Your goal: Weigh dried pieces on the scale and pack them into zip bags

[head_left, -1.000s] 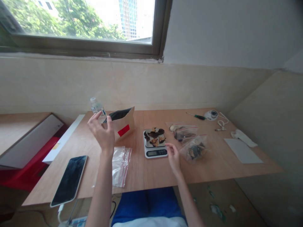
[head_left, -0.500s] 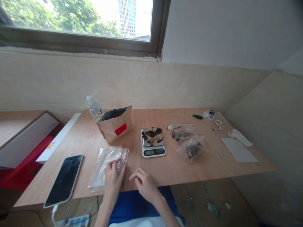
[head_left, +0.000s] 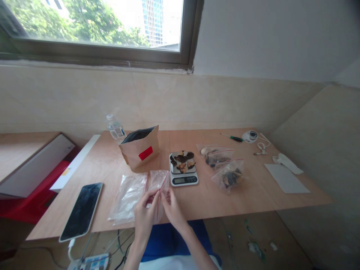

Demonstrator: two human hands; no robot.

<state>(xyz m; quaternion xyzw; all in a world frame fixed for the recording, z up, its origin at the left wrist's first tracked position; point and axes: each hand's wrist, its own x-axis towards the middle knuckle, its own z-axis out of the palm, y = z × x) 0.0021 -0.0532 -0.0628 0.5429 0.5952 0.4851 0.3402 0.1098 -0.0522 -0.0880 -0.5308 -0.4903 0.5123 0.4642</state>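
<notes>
pinch grip, left hand [head_left: 144,219] and right hand [head_left: 173,212], on clear zip bag [head_left: 159,180]

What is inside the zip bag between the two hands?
The upper part of the clear zip bag looks empty; the left hand and right hand cover its middle, so anything there cannot be seen.

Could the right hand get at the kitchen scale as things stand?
Probably yes, once it lets go: the right hand is pinching the small zip bag, but the digital kitchen scale sits just ahead on the table, with nothing standing between them.
</notes>
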